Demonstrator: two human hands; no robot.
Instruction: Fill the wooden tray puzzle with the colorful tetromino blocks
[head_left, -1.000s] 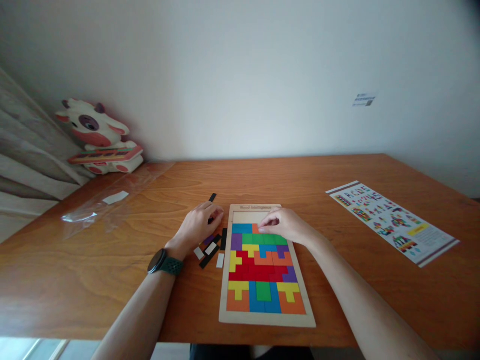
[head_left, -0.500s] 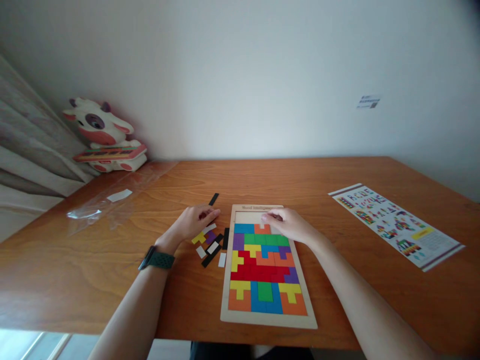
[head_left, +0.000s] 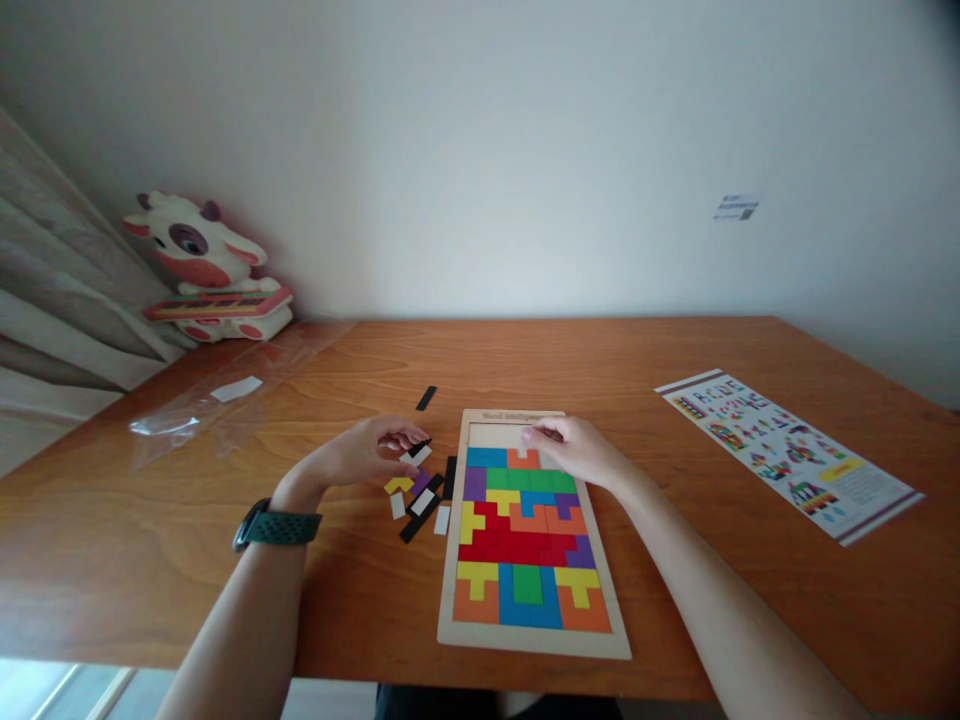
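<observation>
A wooden puzzle board [head_left: 536, 642] lies on the table in front of me, its lower and middle rows filled with coloured blocks. At its top is a bare pale strip [head_left: 491, 436]. My right hand [head_left: 562, 442] rests over the upper right of the board with fingers curled together; whatever they hold is hidden. An orange block [head_left: 517, 458] sits just below those fingertips. Left of the board, my left hand [head_left: 371, 452] hovers at a pile of loose pieces, thumb and fingers apart. The pile has a yellow piece [head_left: 398, 485], a purple piece [head_left: 421, 483], and several black and white strips.
One black strip [head_left: 426, 398] lies apart above the pile. A printed pattern sheet [head_left: 787, 450] is at the right. A clear plastic bag [head_left: 187, 425] and a cow toy with a keyboard [head_left: 210, 270] are at the far left, beside a curtain [head_left: 67, 280].
My left hand has drawn back to the left and its fingers have spread, uncovering more loose pieces. The yellow piece looks turned. My right hand has stayed in place.
</observation>
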